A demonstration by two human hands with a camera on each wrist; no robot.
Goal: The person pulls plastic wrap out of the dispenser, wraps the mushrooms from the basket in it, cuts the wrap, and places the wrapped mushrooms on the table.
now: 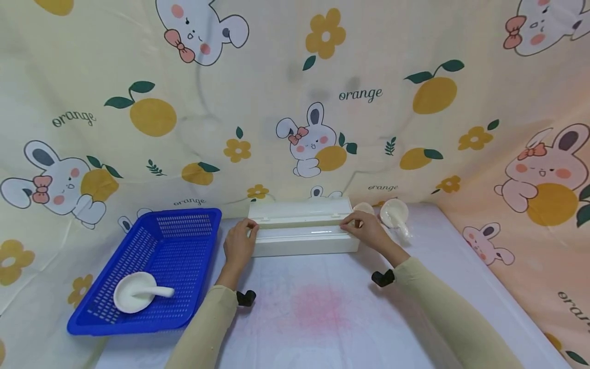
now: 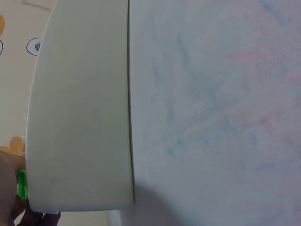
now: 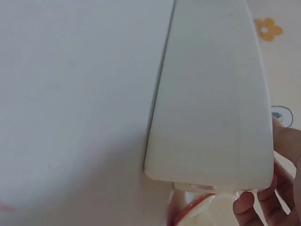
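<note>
Long white plastic box sits toward the rear of the white tabletop, its white lid raised behind. Left hand and right hand are each clamped, thumb against finger, on opposite ends of the glossy clear film. Tabletop extends forward from the box's front edge. Left: blue perforated plastic basket, rim apart from the box. Right: round white bowl, near the right hand

My head view looks forward and down, wide, over the tabletop; my wrist views sit close, sharing the white box: left side of the left wrist frame, right side of the right's.
</note>
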